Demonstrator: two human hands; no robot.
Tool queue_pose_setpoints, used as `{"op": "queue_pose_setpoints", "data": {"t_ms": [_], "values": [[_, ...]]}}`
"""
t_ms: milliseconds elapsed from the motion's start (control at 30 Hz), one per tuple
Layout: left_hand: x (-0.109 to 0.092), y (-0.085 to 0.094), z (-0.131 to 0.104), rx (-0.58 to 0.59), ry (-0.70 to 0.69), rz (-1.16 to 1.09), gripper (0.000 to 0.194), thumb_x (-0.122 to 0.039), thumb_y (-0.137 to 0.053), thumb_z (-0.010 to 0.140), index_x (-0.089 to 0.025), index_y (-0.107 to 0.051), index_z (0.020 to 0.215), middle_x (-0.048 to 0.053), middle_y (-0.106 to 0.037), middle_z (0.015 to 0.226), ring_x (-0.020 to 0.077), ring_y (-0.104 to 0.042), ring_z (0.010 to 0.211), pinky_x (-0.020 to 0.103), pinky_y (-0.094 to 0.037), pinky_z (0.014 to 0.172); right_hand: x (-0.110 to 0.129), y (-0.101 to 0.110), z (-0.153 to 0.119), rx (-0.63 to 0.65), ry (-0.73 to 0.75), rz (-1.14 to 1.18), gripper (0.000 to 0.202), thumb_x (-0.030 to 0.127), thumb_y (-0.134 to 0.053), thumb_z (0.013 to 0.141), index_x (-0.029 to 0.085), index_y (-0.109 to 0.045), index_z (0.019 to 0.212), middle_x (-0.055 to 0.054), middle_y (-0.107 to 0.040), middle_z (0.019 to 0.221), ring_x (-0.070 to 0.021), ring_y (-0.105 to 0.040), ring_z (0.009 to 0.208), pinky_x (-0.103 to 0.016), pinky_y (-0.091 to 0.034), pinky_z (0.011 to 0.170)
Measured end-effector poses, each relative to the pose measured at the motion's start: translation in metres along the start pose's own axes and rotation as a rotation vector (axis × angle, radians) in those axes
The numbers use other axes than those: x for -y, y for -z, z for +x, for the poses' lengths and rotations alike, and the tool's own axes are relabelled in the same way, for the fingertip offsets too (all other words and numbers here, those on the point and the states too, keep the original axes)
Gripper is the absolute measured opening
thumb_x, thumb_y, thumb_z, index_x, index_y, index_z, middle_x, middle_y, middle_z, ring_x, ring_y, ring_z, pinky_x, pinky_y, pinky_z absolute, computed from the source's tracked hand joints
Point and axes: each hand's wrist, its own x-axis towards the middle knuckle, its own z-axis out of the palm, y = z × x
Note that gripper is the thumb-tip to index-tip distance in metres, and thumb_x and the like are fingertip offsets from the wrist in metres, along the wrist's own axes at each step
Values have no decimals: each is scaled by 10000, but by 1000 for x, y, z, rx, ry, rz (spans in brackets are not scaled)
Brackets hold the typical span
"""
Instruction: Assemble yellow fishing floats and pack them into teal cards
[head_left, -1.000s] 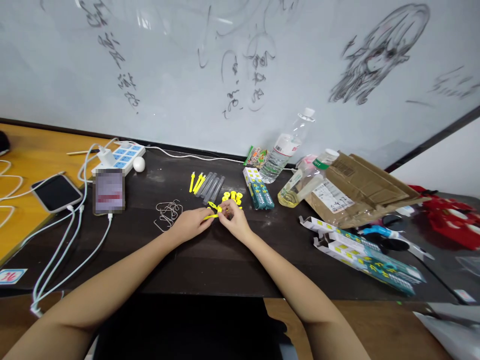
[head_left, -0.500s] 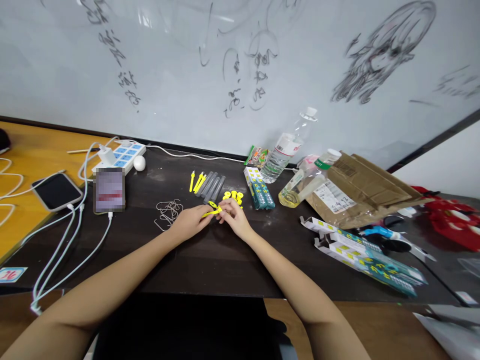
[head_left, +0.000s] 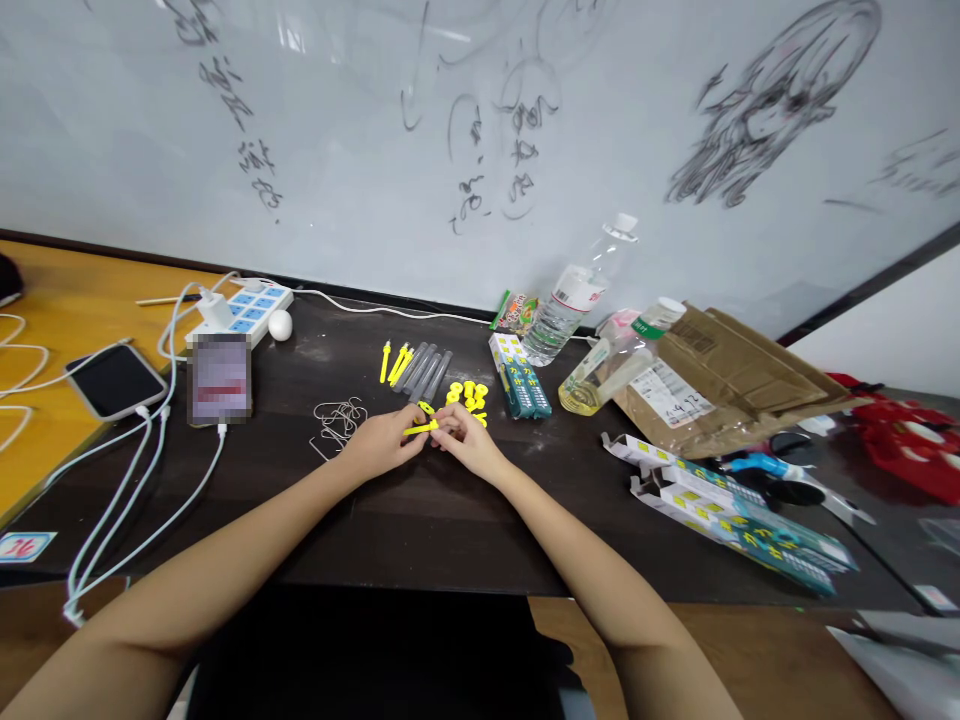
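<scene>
On our dark table (head_left: 450,530), bent wires (head_left: 339,424) lie just left of our hands; clear tubes (head_left: 426,370) and yellow sticks (head_left: 397,364) lie beyond them.

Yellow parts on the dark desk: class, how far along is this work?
Looks done: parts are grouped, and the cartons at the right have open ends. In hand: a yellow piece in the left hand, the right hand at its end. Apparently left: clear tubes, bent wires and yellow spools, lying loose. I can't make out any finished item.
</scene>
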Motion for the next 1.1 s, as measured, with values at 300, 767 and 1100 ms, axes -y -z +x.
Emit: {"op": "queue_pose_setpoints", "data": {"t_ms": [300,767,1100], "values": [[0,4,3,23,26,2,152,-311,-425,904,-201,-525,936,13,-653,782,154,-608,641,241,-383,573,12,11,5,-118,-14,130,316,471,-623,786,221,-483,917,-3,-655,749,-117,-594,596,-224,-443,487],[-3,-3,-1,34,-108,-7,168,-333,-425,925,-221,-546,957,28,-668,923,176,-646,828,247,-438,659,17,3,0,-39,-24,-237,335,485,-504,864,201,-475,687,33,-524,564,-108,-456,529,-243,-358,553],[-7,0,0,61,-79,-149,305,-403,-497,878,-243,-502,1137,31,-651,1082,190,-638,920,278,-462,766,17,0,-3,15,14,-418,406,462,-374,932,197,-481,644,14,-525,601,-133,-512,592,-251,-360,598]]}}
